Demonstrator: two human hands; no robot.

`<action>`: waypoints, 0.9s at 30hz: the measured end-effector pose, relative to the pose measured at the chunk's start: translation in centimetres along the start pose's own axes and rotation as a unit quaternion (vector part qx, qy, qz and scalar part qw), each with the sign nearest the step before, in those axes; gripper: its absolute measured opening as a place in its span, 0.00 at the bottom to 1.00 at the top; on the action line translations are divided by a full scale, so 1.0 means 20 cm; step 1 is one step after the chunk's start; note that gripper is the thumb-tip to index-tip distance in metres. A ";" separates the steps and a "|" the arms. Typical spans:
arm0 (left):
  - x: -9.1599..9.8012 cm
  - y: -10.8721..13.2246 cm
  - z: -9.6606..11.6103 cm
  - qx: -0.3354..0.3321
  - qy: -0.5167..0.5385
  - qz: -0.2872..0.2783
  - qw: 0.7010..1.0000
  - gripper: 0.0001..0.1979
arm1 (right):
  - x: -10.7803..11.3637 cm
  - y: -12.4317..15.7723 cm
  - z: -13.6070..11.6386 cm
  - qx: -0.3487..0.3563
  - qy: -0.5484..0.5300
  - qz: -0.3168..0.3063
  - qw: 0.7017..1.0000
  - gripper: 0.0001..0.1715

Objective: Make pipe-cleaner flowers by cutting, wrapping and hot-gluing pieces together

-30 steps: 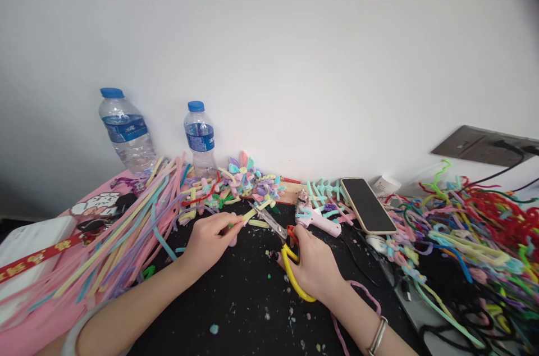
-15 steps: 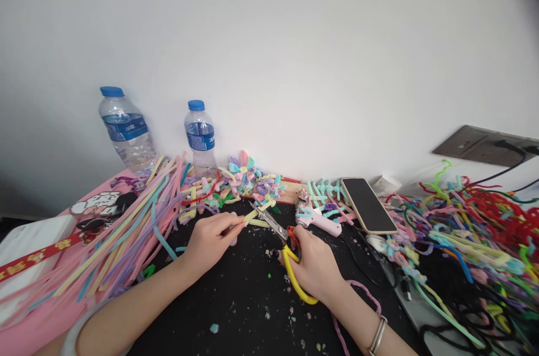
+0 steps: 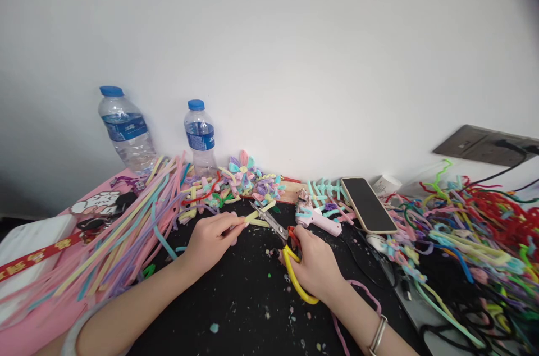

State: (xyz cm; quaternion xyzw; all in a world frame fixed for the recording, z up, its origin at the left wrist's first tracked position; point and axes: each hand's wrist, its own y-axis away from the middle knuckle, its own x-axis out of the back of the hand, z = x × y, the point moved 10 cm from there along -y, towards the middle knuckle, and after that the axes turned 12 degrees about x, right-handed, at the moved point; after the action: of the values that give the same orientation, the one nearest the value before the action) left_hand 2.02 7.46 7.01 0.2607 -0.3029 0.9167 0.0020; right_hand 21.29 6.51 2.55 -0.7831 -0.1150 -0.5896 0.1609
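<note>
Right hand [image 3: 314,263] gripping scissors [image 3: 287,258], black tabletop [image 3: 236,294], perhaps fluff-flecked, white wall [image 3: 286,64]

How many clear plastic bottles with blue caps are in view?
2: the left bottle, behind the pastel fuzzy stems; the right bottle, between that and the multicoloured fuzzy flower. No others show.

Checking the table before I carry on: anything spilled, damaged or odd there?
Loose scraps litter the black work surface near the scissors, looking untidy. On the hot glue gun, the far end looks brown and grimy, odd against its pale body.
</note>
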 end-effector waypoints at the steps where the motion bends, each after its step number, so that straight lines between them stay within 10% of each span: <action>1: 0.00 0.00 0.00 0.000 -0.002 0.000 1.000 0.07 | 0.00 0.00 0.00 0.001 0.001 0.001 1.000 0.14; 27: 0.00 0.01 -0.01 0.001 -0.042 0.007 0.999 0.07 | 0.03 -0.01 0.00 0.007 0.017 0.017 1.000 0.15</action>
State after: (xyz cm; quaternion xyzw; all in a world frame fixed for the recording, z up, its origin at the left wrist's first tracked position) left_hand 1.94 7.40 6.80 0.2965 -0.3036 0.9054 -0.0172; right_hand 21.34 6.62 3.08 -0.7735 -0.1028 -0.5995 0.1780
